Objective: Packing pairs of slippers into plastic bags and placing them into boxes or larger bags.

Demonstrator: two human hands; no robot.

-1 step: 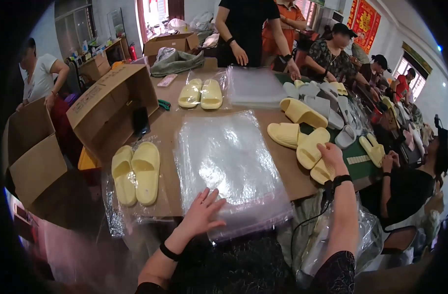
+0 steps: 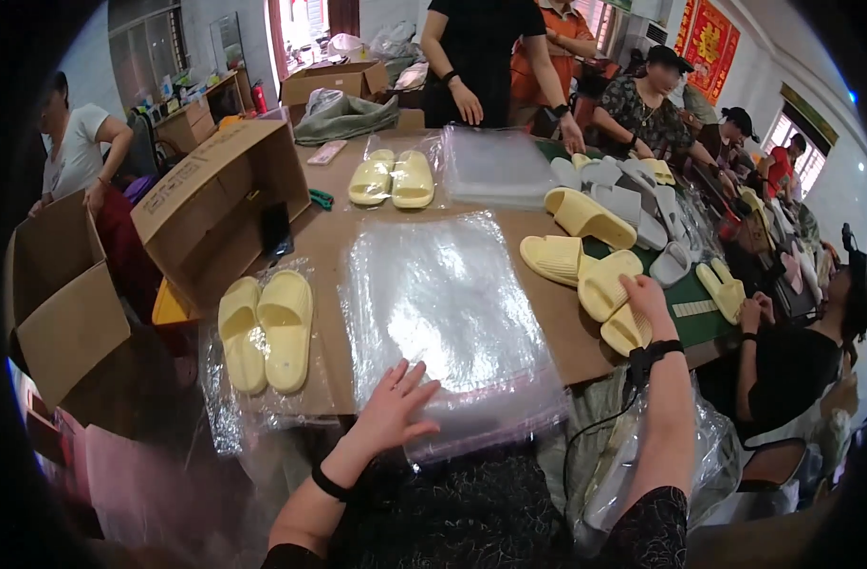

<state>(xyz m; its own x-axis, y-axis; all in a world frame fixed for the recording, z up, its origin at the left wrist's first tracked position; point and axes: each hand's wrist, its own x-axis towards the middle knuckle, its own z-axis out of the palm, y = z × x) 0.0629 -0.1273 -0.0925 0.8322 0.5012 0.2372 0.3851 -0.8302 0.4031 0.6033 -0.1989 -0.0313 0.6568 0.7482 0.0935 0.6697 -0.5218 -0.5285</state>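
Note:
A thick stack of clear plastic bags (image 2: 433, 294) lies flat in front of me. My left hand (image 2: 396, 412) rests at its near left part, fingers spread and holding nothing. On the right, my right hand (image 2: 647, 302) is closed on the edge of a yellow slipper (image 2: 604, 284); part of the grip is hidden behind the fingers. Another yellow slipper (image 2: 626, 330) lies just below that one, partly covered by my hand. Beyond them are a ribbed yellow slipper (image 2: 551, 258) and a further yellow slipper (image 2: 590, 218). To the left, a yellow pair (image 2: 286, 332) lies in a clear bag.
An open cardboard box (image 2: 215, 190) lies on its side at the left, with a dark phone (image 2: 276, 230) by its opening. A second bagged pair (image 2: 413, 180) and more clear bags (image 2: 498, 169) lie farther back. Grey slippers (image 2: 614, 211) pile up at the right. Several people work around the table.
The view has shifted very slightly. Both hands and the slippers keep the same places relative to each other.

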